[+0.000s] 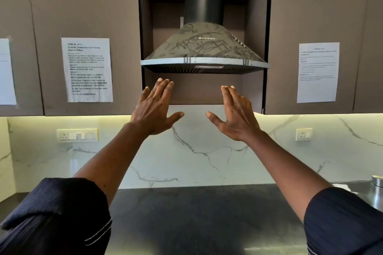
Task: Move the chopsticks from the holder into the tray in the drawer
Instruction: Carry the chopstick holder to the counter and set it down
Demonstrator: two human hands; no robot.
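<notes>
Both of my arms are stretched forward and raised in front of the wall. My left hand (154,107) is held up with its back towards me, fingers apart, holding nothing. My right hand (235,113) mirrors it a little to the right, also spread and empty. Both hands hover in the air below the cooker hood, touching nothing. No chopsticks, holder, drawer or tray are in view.
A dusty cooker hood (204,47) hangs between brown upper cabinets (87,6). Printed sheets (88,69) are taped to the cabinet doors. A marble backsplash (196,151) with sockets (77,135) rises behind a dark countertop (196,213). A metal container (377,192) stands at the right edge.
</notes>
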